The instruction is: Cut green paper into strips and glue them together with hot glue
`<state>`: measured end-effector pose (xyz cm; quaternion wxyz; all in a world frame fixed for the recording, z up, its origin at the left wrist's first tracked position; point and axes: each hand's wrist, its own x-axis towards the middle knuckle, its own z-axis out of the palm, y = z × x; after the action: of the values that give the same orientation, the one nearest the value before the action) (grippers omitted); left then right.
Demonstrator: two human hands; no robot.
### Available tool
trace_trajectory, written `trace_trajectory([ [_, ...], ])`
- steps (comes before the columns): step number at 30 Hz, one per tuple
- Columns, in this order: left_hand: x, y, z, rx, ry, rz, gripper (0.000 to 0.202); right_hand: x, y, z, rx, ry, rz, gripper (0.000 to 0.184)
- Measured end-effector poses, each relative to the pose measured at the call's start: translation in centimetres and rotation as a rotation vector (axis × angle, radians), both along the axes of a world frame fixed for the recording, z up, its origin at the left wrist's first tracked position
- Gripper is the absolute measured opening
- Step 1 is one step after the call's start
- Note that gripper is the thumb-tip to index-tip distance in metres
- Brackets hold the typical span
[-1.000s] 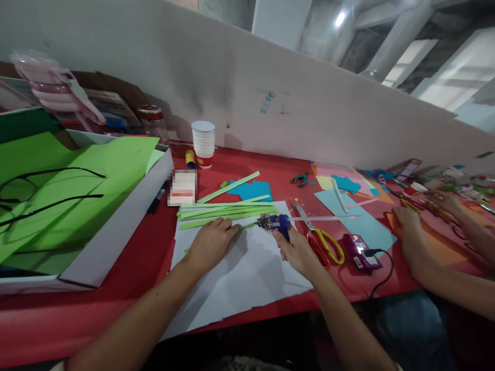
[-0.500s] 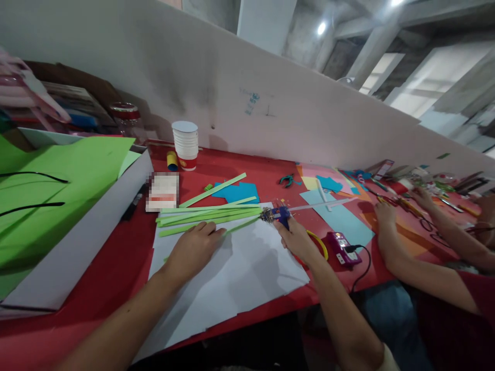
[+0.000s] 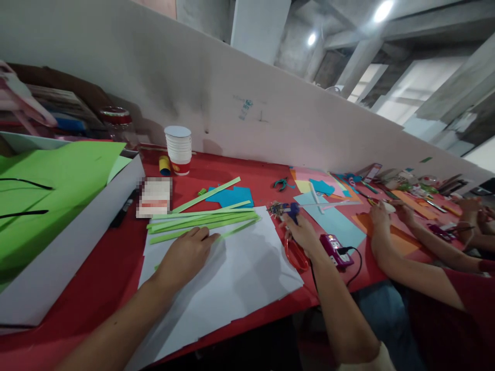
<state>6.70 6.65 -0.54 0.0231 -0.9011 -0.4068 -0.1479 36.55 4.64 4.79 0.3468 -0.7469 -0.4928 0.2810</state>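
Observation:
My left hand [image 3: 185,257] is closed on the near end of a light green paper strip [image 3: 240,228], over a stack of white paper [image 3: 247,273]. More green strips [image 3: 201,222] lie just beyond its fingers. My right hand [image 3: 303,234] grips a blue hot glue gun [image 3: 293,210], whose nozzle end points left and is crusted with dark residue. A long translucent glue stick [image 3: 336,204] runs out of its back. The nozzle is a little apart from the far tip of the strip. Below my right hand lies a red loop [image 3: 297,257].
A green-paper-filled box [image 3: 46,288] stands at left. Stacked paper cups [image 3: 178,152], a blurred card [image 3: 154,197], blue paper [image 3: 232,197] and green-handled pliers [image 3: 281,184] lie beyond. A purple power socket [image 3: 335,251] with a cord sits right, near a co-worker's arm [image 3: 402,268].
The glue gun has drawn back from the strip's far tip, toward the right. My left hand still holds the strip. The whole view has shifted slightly.

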Motion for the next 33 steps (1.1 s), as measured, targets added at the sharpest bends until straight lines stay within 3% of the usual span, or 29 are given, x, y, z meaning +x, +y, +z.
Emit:
trace_trajectory([
  [5, 0.0, 0.0, -0.1, 0.027, 0.026, 0.013, 0.038, 2.0, 1.7, -0.4, 0.011, 0.148, -0.151, 0.024],
  [9, 0.0, -0.1, -0.1, 0.008, 0.035, 0.020, 0.038, 2.2, 1.4, -0.2, 0.044, 0.181, -0.218, 0.028],
  [14, 0.0, -0.2, -0.1, 0.019, 0.015, 0.027, 0.034, 1.4, -0.8, 0.4, 0.136, 0.213, -0.131, 0.035],
  [16, 0.0, -0.3, 0.0, 0.033, -0.002, 0.025, 0.029, 1.1, -0.8, 0.3, 0.116, 0.127, -0.113, 0.038],
  [21, 0.1, -0.2, 0.2, 0.079, 0.024, -0.005, 0.028, 1.6, 1.8, -0.2, -0.144, -0.345, -0.183, 0.042],
  [26, 0.2, -0.1, -0.1, 0.010, -0.097, 0.033, 0.026, 2.2, 2.2, -0.2, -0.213, -0.519, -0.263, 0.042],
  [28, 0.1, 0.0, 0.0, -0.061, -0.197, 0.082, 0.027, 1.1, 1.1, -0.2, -0.086, -0.602, -0.301, 0.041],
  [30, -0.2, 0.2, 0.4, -0.155, -0.339, 0.156, 0.027, -1.3, -0.1, -0.5, 0.187, -0.577, -0.262, 0.034],
  [31, -0.3, 0.4, 0.7, -0.216, -0.420, 0.195, 0.027, -2.8, -0.5, -0.7, 0.314, -0.451, -0.187, 0.029],
  [33, -0.5, 1.0, 1.6, -0.363, -0.582, 0.250, 0.025, -6.4, -0.8, -1.4, 0.367, -0.187, 0.056, 0.023],
])
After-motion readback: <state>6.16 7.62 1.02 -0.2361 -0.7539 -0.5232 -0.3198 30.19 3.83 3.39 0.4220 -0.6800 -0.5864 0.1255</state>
